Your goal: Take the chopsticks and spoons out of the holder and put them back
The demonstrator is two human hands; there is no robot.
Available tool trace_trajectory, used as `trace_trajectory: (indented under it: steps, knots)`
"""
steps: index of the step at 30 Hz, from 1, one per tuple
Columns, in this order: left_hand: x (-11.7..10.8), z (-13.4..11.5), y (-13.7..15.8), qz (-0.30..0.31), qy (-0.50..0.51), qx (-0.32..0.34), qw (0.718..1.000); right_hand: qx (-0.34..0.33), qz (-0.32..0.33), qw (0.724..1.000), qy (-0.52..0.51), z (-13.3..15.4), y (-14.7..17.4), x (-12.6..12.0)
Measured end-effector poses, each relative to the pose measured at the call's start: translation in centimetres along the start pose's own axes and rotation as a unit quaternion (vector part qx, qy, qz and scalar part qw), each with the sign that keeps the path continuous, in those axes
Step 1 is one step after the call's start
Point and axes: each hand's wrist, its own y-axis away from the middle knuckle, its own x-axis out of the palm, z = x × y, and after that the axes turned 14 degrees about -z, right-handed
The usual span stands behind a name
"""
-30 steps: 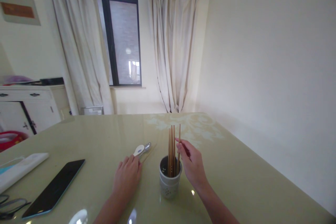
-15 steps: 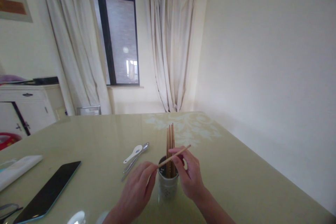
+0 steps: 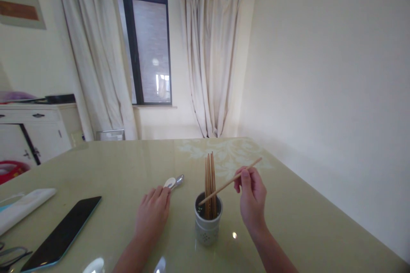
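Observation:
My right hand [image 3: 253,194] pinches a single wooden chopstick [image 3: 226,184] between thumb and fingers, right of the cup. The chopstick slants down to the left, its lower end over the cup's mouth. Several more chopsticks [image 3: 209,183] stand upright in the grey-white cup [image 3: 207,232], which has a dotted pattern on its front. My left hand [image 3: 152,213] lies palm down over the handles of a white spoon [image 3: 169,182] and a metal spoon [image 3: 180,179], fingers stretched out. Only the spoons' bowl ends show past the fingertips; any grip on the handles is hidden.
A dark phone-like slab [image 3: 64,230] lies on the glossy table [image 3: 297,226] at left, with a white flat object [image 3: 27,207] beyond it. Eyeglasses [image 3: 13,256] sit at the lower left. A wall [image 3: 336,94] borders the table's right side.
My left hand has let go of the chopstick and moved left onto the spoons. My right hand has shifted right, still holding the chopstick.

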Motion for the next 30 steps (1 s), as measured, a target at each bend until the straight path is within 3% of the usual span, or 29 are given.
trace_trajectory:
  steps: [10,19,30]
  knots:
    - [-0.2,0.1,0.2,0.054,-0.063,0.018,0.996,0.024,0.080,0.996,0.045,-1.0,1.1,0.3]
    - [-0.1,0.2,0.2,0.077,-0.085,0.011,0.993,0.009,0.108,0.990,0.090,-1.3,1.4,0.4]
    - [-0.3,0.0,0.1,0.074,-0.078,0.007,0.994,0.047,0.118,0.990,0.055,-1.8,2.0,0.7]
